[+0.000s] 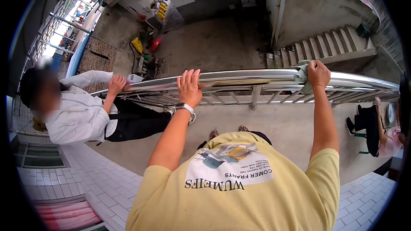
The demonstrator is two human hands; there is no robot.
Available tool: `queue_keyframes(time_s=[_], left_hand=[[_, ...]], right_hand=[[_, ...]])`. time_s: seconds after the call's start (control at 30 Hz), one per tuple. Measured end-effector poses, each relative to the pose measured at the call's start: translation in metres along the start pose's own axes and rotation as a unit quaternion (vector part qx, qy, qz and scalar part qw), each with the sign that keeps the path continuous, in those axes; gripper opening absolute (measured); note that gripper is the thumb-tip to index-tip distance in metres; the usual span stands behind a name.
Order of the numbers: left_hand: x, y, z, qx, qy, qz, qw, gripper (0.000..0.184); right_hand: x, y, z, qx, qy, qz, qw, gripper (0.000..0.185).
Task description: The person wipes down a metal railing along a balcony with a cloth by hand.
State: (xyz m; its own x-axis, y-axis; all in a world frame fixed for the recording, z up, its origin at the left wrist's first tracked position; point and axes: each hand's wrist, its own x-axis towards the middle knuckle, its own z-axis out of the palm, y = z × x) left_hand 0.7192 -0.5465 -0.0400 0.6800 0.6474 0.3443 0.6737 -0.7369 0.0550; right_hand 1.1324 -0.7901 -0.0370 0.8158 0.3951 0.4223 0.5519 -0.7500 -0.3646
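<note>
A shiny metal railing (239, 75) runs across the view in front of me. My left hand (189, 87), with a watch (185, 107) on its wrist, rests on the top rail with its fingers stretched out and holds nothing. Farther right, my right hand (319, 75) is closed on a grey-green cloth (305, 76), which lies over the top rail and hangs down on its near side. The cloth touches the rail beside my fingers.
At the left a person in a white jacket (81, 111) has both hands near the railing. Another person in pink (391, 141) sits at the far right. Below lie a courtyard (205, 47), concrete stairs (323, 47) and a red object (156, 44). Vertical bars support the rail.
</note>
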Motion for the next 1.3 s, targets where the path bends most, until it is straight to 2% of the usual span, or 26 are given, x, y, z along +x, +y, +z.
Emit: queue_keyframes(time_s=[0.4, 1.3], left_hand=[[0.001, -0.0002, 0.0002, -0.003, -0.003, -0.008, 1.0, 0.07], [-0.0012, -0.0004, 0.0028, 0.002, 0.001, 0.003, 1.0, 0.075]], right_hand=[[0.0001, -0.0063, -0.0067, -0.002, -0.029, 0.028, 0.999, 0.033], [-0.0008, -0.0033, -0.0035, 0.018, -0.002, 0.01, 1.0, 0.032]])
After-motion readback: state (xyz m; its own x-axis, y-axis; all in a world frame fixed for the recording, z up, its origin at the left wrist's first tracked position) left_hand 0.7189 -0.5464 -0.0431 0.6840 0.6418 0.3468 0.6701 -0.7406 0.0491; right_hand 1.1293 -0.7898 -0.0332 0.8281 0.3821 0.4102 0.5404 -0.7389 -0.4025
